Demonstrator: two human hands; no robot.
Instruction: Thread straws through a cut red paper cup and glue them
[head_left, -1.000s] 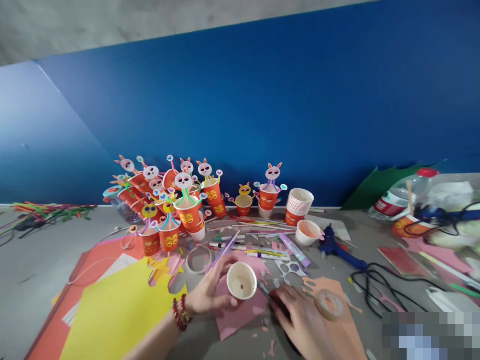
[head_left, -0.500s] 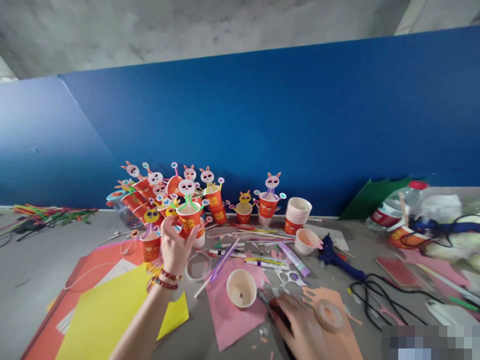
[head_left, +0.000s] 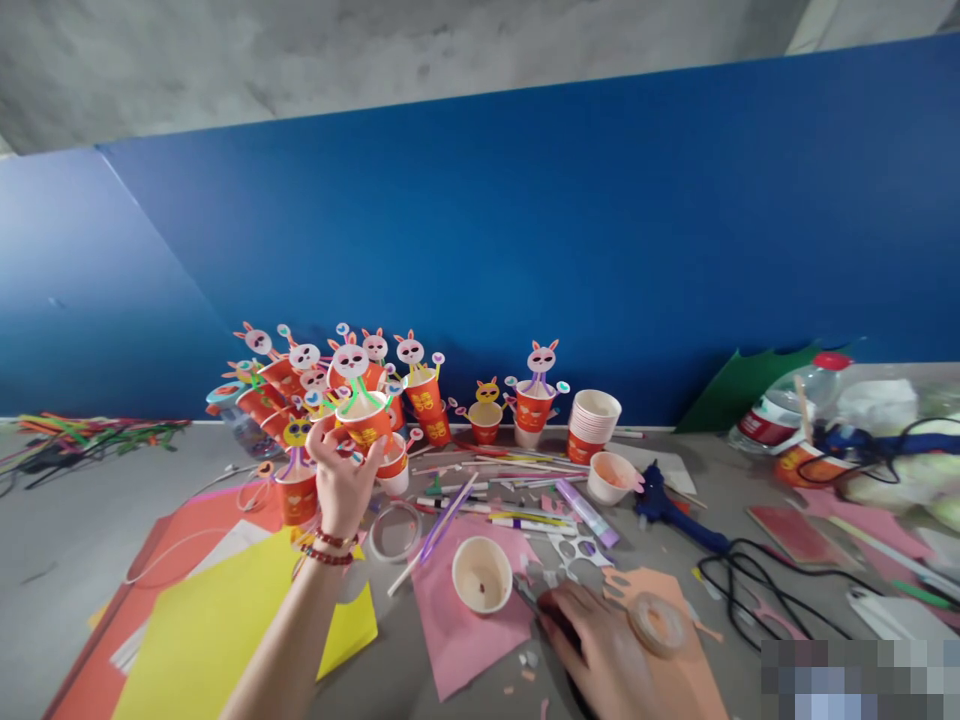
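My left hand (head_left: 346, 478) grips a red paper cup (head_left: 365, 428) between thumb and fingers, holding it up in front of other decorated cups. A white rabbit face (head_left: 350, 360) stands over its rim on green stems. My right hand (head_left: 592, 635) rests low on the table, fingers curled over a dark item with a grey, blade-like tip (head_left: 527, 594); most of that item is hidden. Left of this hand, a white-lined paper cup (head_left: 482, 577) sits open end up on a pink sheet (head_left: 442, 660). A tape roll (head_left: 658, 624) lies just right of the hand.
Pens and sticks (head_left: 517, 500) lie across the middle, beside a purple glue stick (head_left: 587, 513). A stack of cups (head_left: 592, 425) stands behind. To the right are a blue glue gun (head_left: 679, 515) and its black cable. Yellow paper (head_left: 202, 630) covers the left front.
My left hand has shifted a little left with the cup, which leans slightly more. My right hand stays in the same place. The view has moved slightly.
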